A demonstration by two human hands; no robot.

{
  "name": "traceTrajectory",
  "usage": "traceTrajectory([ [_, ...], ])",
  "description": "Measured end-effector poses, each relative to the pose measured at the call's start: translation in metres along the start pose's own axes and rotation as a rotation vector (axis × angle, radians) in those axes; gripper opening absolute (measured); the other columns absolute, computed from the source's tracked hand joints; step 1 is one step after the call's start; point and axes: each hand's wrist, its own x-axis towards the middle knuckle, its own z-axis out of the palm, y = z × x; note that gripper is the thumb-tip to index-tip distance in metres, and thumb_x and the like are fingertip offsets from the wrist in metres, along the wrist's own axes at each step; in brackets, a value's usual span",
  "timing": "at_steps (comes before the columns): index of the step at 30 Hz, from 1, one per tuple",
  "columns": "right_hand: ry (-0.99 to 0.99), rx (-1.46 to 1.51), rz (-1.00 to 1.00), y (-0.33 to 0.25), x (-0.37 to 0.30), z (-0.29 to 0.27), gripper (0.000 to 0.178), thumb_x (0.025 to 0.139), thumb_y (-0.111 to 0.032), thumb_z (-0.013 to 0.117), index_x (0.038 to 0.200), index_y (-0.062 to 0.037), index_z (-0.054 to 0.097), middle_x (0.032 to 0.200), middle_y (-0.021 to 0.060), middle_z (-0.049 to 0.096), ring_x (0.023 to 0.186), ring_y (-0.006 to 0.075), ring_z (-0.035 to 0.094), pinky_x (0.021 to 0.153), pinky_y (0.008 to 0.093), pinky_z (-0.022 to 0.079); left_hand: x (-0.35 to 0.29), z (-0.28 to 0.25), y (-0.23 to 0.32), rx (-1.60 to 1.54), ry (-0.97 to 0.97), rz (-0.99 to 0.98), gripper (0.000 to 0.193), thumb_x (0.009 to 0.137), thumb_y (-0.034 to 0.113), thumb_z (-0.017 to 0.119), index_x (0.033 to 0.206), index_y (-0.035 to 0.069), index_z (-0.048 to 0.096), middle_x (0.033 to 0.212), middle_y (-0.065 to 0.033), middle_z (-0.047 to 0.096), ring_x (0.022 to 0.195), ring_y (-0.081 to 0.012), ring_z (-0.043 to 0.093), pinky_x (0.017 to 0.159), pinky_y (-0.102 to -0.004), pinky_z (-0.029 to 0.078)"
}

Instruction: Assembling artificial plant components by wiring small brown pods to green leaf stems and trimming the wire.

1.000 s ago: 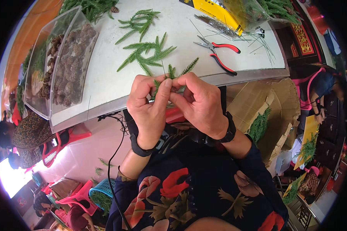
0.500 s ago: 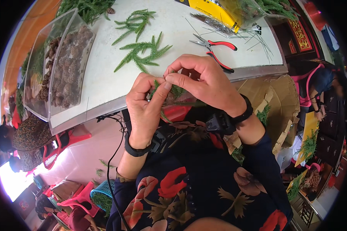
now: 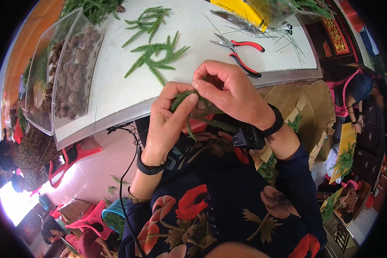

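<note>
My left hand [image 3: 165,120] pinches a green artificial pine sprig [image 3: 180,100] between thumb and fingers, just off the table's near edge. Its needled tips hang below the hand. Thumb and forefinger of my right hand [image 3: 234,94] are pressed together at the sprig's top, against my left fingertips. Whatever that pinch holds is too small or hidden to name. Beyond my hands, two more bunches of pine sprigs, a nearer one [image 3: 157,56] and a farther one [image 3: 148,22], lie on the white table [image 3: 112,77]. Red-handled pliers [image 3: 233,44] rest to their right, jaws pointing left.
At the left stands a clear plastic container [image 3: 56,92] with brown pine cones [image 3: 77,71]. Thin green wires [image 3: 290,45] lie scattered at the far right beside a yellow package [image 3: 241,10]. A cardboard box [image 3: 314,105] with greenery sits right of my arm. Other people work farther off.
Both hands have shifted slightly right, still together at the sprig. More of the sprig shows above the left hand and below it. Things on the table sit a little differently in view.
</note>
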Motion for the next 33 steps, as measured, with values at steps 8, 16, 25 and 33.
traceTrajectory([
  [8,0.021,-0.047,0.069,0.003,-0.002,-0.003,0.008,0.091,-0.006,0.063,0.089,0.0008,0.062,0.074,-0.0054,0.055,0.066,-0.0003,0.046,0.055,0.0185,0.038,0.0,0.001,-0.01,-0.187,-0.001,-0.022,0.007,0.096,0.007,0.052,0.102,0.004,0.056,0.078,0.0039,0.055,0.062,-0.0009,0.048,0.058,-0.0154,0.04],
  [16,0.121,-0.379,-0.328,0.011,-0.005,0.0,0.005,0.085,0.001,0.064,0.089,-0.0024,0.065,0.078,0.0041,0.061,0.065,0.0138,0.059,0.056,0.0253,0.045,0.001,0.009,-0.006,-0.17,0.048,-0.027,0.009,0.096,0.008,0.053,0.103,0.005,0.056,0.077,0.0052,0.053,0.059,0.0002,0.041,0.053,-0.0152,0.033],
  [25,-0.059,-0.611,-0.678,0.004,0.008,-0.026,0.02,0.073,0.003,0.068,0.09,-0.0077,0.065,0.097,0.0048,0.06,0.071,0.0205,0.06,0.059,0.0288,0.047,0.001,-0.005,0.006,-0.181,-0.091,-0.201,0.011,0.094,0.01,0.055,0.104,0.005,0.056,0.076,0.0054,0.052,0.058,-0.0003,0.038,0.051,-0.0163,0.029],
  [33,-0.15,-0.721,-0.767,0.003,0.02,-0.025,0.013,0.075,-0.002,0.068,0.085,-0.0067,0.063,0.097,0.0037,0.057,0.072,0.0213,0.058,0.063,0.0315,0.046,0.0,-0.004,0.006,0.021,-0.113,-0.142,0.011,0.094,0.009,0.055,0.102,0.001,0.055,0.075,-0.0002,0.056,0.065,-0.0092,0.052,0.057,-0.0261,0.041],
])
